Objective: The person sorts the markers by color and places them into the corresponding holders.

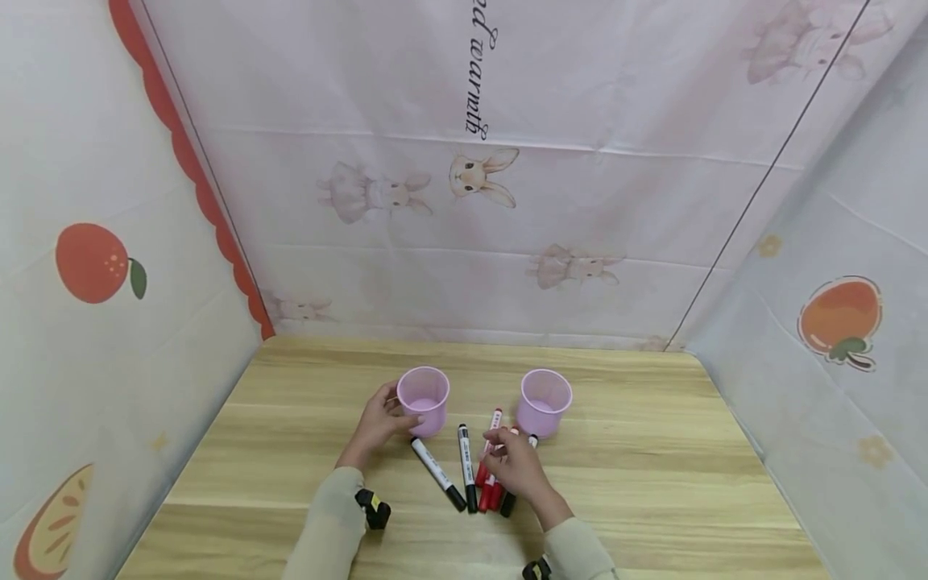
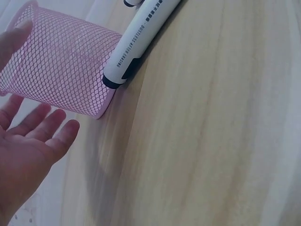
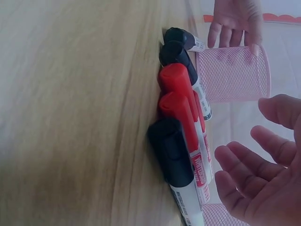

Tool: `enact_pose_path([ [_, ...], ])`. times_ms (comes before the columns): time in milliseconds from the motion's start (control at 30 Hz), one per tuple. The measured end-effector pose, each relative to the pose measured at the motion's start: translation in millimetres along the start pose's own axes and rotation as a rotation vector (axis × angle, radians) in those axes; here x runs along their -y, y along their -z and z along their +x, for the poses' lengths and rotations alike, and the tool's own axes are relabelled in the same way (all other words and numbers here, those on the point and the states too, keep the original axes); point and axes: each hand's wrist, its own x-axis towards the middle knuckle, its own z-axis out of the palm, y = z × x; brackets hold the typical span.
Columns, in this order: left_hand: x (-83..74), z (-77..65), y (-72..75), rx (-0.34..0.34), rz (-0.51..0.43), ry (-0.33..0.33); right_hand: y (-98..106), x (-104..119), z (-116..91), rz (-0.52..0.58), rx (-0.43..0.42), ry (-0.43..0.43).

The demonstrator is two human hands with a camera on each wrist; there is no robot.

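The left hand [image 1: 379, 419] is at the left pink mesh cup [image 1: 433, 415]. Its thumb is on the near side of the cup, by the rim, and its fingers are spread on the other side. In the left wrist view, I can see a gap between some fingertips and the mesh. I cannot tell how many fingers touch it. The cup stands on the wood table [image 1: 638, 451].

The right hand [image 1: 516, 466] is over the markers. Its fingers are loosely bent, and there is a gap between them and the thumb. I cannot tell if a fingertip touches a marker.

Six markers lie on the table between the person and the cups, with their big caps facing the person. Two black markers [image 1: 437, 474] are on the left, a little apart from each other. The far end of the first is just beside the left cup. Next come three red markers [image 1: 482, 475], close together under the right hand. The last black marker [image 1: 509, 505] is on their right, partly hidden by the hand.

The right pink mesh cup [image 1: 540, 419] stands upright, just past the right hand. A light sleeve [image 1: 329, 524] covers the left arm.
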Motion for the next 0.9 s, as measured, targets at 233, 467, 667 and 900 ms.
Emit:
enact_pose_path([
  [233,9.1,10.2,7.5,0.068,-0.014,-0.002,-3.4,-0.4,0.1,-0.096,0.017,0.066],
  [467,10.1,16.5,8.9,0.108,0.001,0.0,-3.8,1.7,2.4,-0.169,0.034,0.075],
  [667,10.7,20.8,5.9,0.105,0.033,-0.036,0.1,5.7,7.8,-0.327,0.059,0.133],
  [900,12.6,22.6,7.5,0.074,0.069,-0.016,2.8,13.2,12.6,-0.434,0.129,0.149],
])
